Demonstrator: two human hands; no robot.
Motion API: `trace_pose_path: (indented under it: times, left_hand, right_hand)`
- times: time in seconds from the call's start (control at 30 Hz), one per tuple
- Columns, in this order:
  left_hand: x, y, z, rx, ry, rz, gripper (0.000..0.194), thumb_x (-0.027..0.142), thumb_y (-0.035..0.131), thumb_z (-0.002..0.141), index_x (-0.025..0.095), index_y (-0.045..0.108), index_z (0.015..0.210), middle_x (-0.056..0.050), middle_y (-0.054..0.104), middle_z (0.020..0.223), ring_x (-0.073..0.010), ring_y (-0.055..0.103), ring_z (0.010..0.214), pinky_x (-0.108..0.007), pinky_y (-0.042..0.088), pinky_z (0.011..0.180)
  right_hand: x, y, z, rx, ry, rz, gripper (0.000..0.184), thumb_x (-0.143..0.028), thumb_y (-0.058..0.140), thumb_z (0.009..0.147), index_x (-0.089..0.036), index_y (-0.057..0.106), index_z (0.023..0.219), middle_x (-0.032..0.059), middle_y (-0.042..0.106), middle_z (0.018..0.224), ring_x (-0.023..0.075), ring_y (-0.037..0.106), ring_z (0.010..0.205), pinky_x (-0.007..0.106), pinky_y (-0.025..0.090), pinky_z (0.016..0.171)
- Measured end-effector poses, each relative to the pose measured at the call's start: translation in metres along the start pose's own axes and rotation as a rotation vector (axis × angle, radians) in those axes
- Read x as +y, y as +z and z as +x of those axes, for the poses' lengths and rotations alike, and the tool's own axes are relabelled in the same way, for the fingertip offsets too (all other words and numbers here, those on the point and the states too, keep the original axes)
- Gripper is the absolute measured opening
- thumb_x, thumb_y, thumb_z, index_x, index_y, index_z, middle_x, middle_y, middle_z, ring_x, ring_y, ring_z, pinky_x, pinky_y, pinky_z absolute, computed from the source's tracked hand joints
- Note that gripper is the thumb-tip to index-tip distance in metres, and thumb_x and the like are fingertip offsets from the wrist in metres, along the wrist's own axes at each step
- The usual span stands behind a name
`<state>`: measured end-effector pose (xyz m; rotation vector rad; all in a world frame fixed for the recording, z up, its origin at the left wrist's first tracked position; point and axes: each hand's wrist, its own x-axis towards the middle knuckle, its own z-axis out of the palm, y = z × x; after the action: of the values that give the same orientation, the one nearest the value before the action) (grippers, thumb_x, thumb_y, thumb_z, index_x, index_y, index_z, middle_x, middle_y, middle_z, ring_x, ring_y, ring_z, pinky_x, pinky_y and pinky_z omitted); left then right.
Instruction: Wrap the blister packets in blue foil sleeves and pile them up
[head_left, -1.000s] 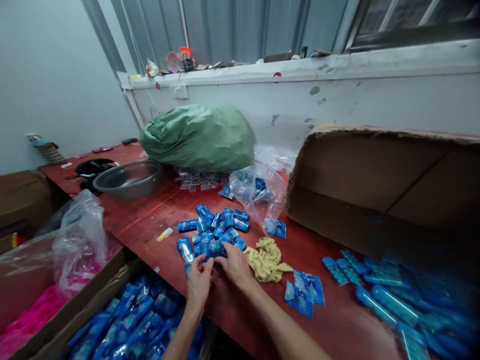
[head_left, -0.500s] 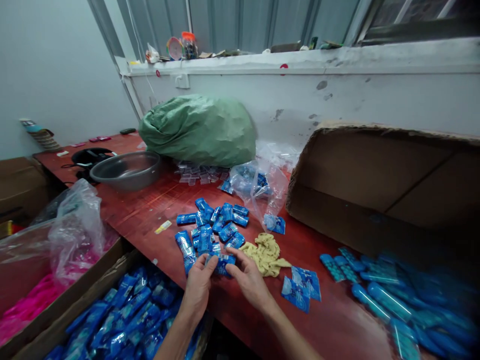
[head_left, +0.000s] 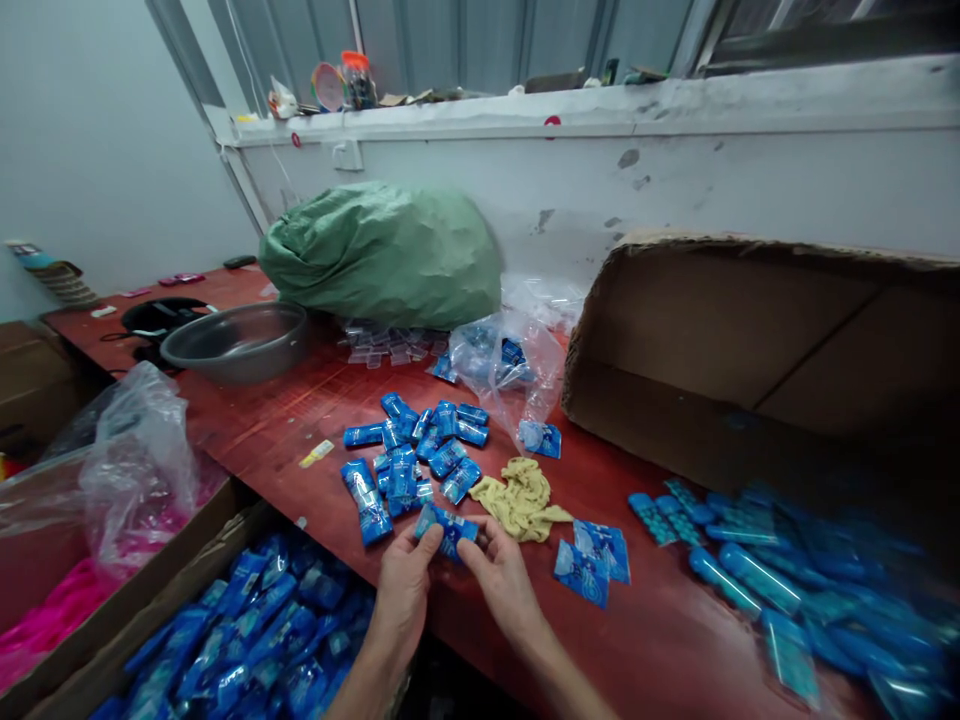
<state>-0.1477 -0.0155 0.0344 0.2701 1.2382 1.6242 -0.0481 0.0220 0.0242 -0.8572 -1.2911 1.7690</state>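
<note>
At lower centre of the frame, over the near edge of the table (head_left: 637, 650): a small blue packet (head_left: 448, 530), slung between two bare hands, long side roughly crosswise. Pinched at its left end by the left hand (head_left: 405, 575), thumb on top, fingers mostly hidden beneath. Pinched at its right end by the right hand (head_left: 504, 575), thumb toward the front, fingers curled behind. No spread in either hand; a gap between the thumbs, bridged by the packet. Contact between packet and table not discernible.

Handling, as judged from appearance: probably light, given the small size and fingertip hold; wrapper glossy, hence likely slippery; film apparently thin and soft, perhaps around something firmer; more liable to crease than to break. Best taken by the two short ends, with gentle thumb pressure and dry fingertips.

Just above the packet in the frame, a loose pile (head_left: 401, 470) of similar blue wrappers. To the right of the pile, a crumpled yellow cloth (head_left: 523, 500); farther toward lower right, two overlapping flat blue cards (head_left: 581, 577). At lower left, below table height, a box (head_left: 176, 555) with many more blue pieces inside.
</note>
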Motion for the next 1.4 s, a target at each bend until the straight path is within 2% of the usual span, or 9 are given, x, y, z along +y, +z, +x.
trace_pose_path:
  times: [0.2,0.43,0.5,0.6,0.87,0.97,1.13,1.27,1.4]
  left_hand:
    - [0.006,-0.001,-0.007,-0.184,-0.083,0.055,0.034,0.031,0.070,0.059,0.017,0.058,0.087,0.004,0.059,0.058,-0.0071,0.048,0.043,-0.019,0.035,0.041]
    - [-0.001,0.005,-0.011,-0.071,-0.044,0.061,0.027,0.034,0.069,0.059,0.015,0.052,0.070,0.004,0.056,0.051,-0.0078,0.047,0.041,-0.019,0.035,0.040]
    - [-0.004,0.005,-0.012,-0.059,-0.052,0.104,0.028,0.036,0.068,0.059,0.015,0.053,0.069,0.004,0.055,0.047,-0.0072,0.045,0.038,-0.019,0.033,0.037]
    - [-0.009,0.001,-0.011,-0.037,-0.053,0.177,0.031,0.040,0.068,0.058,0.014,0.054,0.069,0.004,0.053,0.044,-0.0071,0.042,0.034,-0.019,0.031,0.033]
    - [-0.022,-0.008,-0.005,0.035,-0.009,0.235,0.035,0.047,0.066,0.058,0.014,0.053,0.062,0.005,0.052,0.042,-0.0098,0.048,0.036,-0.022,0.039,0.036]
    - [-0.015,-0.007,-0.009,-0.005,-0.030,0.240,0.038,0.044,0.067,0.058,0.016,0.055,0.080,0.005,0.056,0.050,-0.0100,0.051,0.040,-0.021,0.040,0.037]
    - [-0.006,-0.006,-0.014,-0.089,-0.105,0.182,0.031,0.038,0.067,0.062,0.013,0.055,0.077,0.000,0.061,0.057,-0.0107,0.055,0.047,-0.020,0.039,0.041]
    - [0.005,-0.012,0.001,0.000,-0.062,0.210,0.034,0.039,0.067,0.059,0.013,0.054,0.077,0.002,0.059,0.052,-0.0093,0.051,0.041,-0.020,0.038,0.038]
    - [0.033,-0.023,0.025,0.210,0.204,0.452,0.050,0.044,0.061,0.063,0.015,0.049,0.102,0.006,0.055,0.047,-0.0121,0.051,0.039,-0.022,0.041,0.038]
  right_hand:
    - [-0.008,-0.007,-0.005,-0.106,0.055,0.070,0.026,-0.043,0.061,0.069,-0.017,0.056,0.073,-0.0021,0.059,0.064,0.0134,0.055,0.058,0.025,0.044,0.060]
    - [-0.005,-0.004,-0.012,-0.024,0.055,0.003,0.022,-0.038,0.055,0.074,-0.017,0.053,0.072,-0.0025,0.057,0.060,0.0126,0.054,0.056,0.025,0.044,0.058]
    - [-0.006,-0.005,-0.014,0.032,0.018,-0.057,0.018,-0.029,0.057,0.073,-0.018,0.054,0.086,-0.0022,0.059,0.069,0.0136,0.055,0.064,0.025,0.044,0.063]
    - [-0.013,-0.009,-0.016,0.003,-0.017,-0.129,0.031,-0.022,0.059,0.071,-0.019,0.053,0.102,-0.0011,0.061,0.080,0.0146,0.056,0.073,0.025,0.044,0.069]
    - [-0.010,-0.008,-0.012,0.047,0.025,-0.070,0.016,-0.024,0.060,0.069,-0.017,0.056,0.083,-0.0010,0.060,0.074,0.0140,0.055,0.068,0.023,0.044,0.061]
    - [-0.007,-0.007,-0.010,0.037,0.025,-0.005,0.019,-0.021,0.061,0.067,-0.018,0.055,0.084,-0.0021,0.059,0.073,0.0130,0.055,0.067,0.022,0.044,0.061]
    - [-0.005,-0.003,-0.009,0.038,0.087,0.010,0.015,-0.019,0.061,0.064,-0.016,0.055,0.077,-0.0029,0.058,0.064,0.0124,0.054,0.060,0.023,0.043,0.057]
    - [-0.010,-0.009,-0.011,0.039,-0.086,-0.391,0.017,-0.026,0.056,0.074,-0.018,0.056,0.090,0.0005,0.061,0.075,0.0156,0.056,0.069,0.026,0.044,0.064]
    - [-0.019,-0.036,-0.001,0.196,-0.200,-1.067,0.042,-0.031,0.057,0.076,-0.018,0.048,0.114,0.0108,0.058,0.103,0.0242,0.054,0.093,0.033,0.043,0.075]
